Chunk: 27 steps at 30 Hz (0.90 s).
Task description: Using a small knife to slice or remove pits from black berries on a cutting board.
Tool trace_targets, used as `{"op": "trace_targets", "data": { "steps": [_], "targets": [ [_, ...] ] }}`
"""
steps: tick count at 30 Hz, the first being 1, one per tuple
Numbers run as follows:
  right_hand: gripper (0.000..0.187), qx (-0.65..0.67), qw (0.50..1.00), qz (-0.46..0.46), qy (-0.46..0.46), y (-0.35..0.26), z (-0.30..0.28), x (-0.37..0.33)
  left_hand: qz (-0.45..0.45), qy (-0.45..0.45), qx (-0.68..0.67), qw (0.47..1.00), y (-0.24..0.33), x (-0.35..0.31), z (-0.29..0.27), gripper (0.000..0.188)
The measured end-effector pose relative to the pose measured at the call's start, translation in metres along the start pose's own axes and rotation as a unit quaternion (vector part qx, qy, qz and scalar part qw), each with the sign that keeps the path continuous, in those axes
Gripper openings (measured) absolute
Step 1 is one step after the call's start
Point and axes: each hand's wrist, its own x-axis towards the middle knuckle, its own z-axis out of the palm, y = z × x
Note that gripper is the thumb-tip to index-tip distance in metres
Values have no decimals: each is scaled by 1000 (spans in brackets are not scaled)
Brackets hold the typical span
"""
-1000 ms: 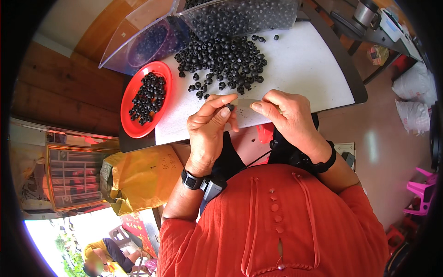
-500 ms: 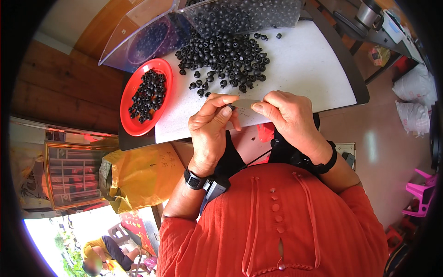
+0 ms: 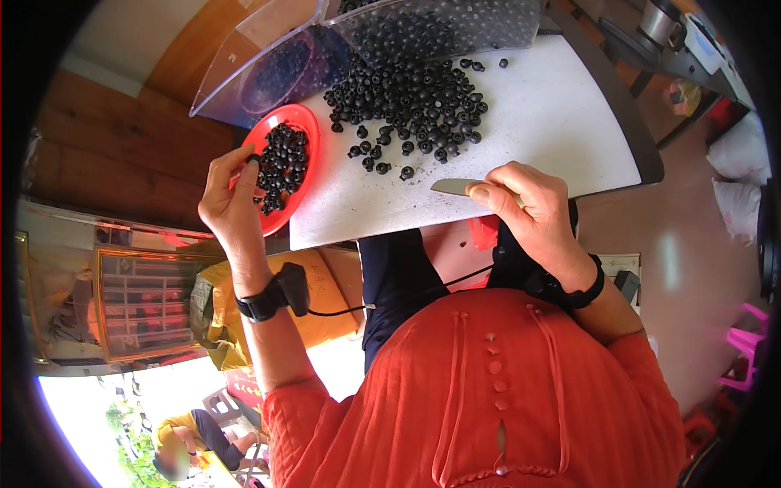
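Note:
My left hand (image 3: 231, 199) is over the near left rim of a red plate (image 3: 312, 134). Thumb and forefinger pinch a small round black piece (image 3: 254, 159), partly hidden by the fingers. More of these glossy black pieces (image 3: 286, 163) lie in the plate. In my right hand (image 3: 533, 211) is a small knife (image 3: 454, 186), its short blade pointing left just above the near part of the white board (image 3: 561, 122). Beyond the blade, a heap of black knob-shaped pieces (image 3: 407, 106) spreads over the board, several with a short neck.
A clear plastic bin (image 3: 480, 28) lies tipped at the far side, black pieces spilling from it. Dark crumbs dot the board. A yellow bag (image 3: 317, 309) stands below the table's left side. A cable (image 3: 342, 311) runs from my left wrist. Another person (image 3: 195, 439) sits at lower left.
My left hand has moved left from the knife blade to the red plate, carrying a black piece. The knife has stayed in my right hand, near the same place.

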Motion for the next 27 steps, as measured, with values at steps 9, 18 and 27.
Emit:
{"op": "trace_targets", "data": {
  "steps": [9,18,27],
  "targets": [
    [20,-11,1000,-10,-5,3,-2,-2,190,-157,99,964,24,-62,83,20],
    [21,-15,1000,-3,-8,2,-3,-1,229,-229,233,917,33,-68,121,17],
    [25,7,1000,24,-14,2,-4,1,-21,-237,-152,959,37,-81,104,21]
  ]
}}
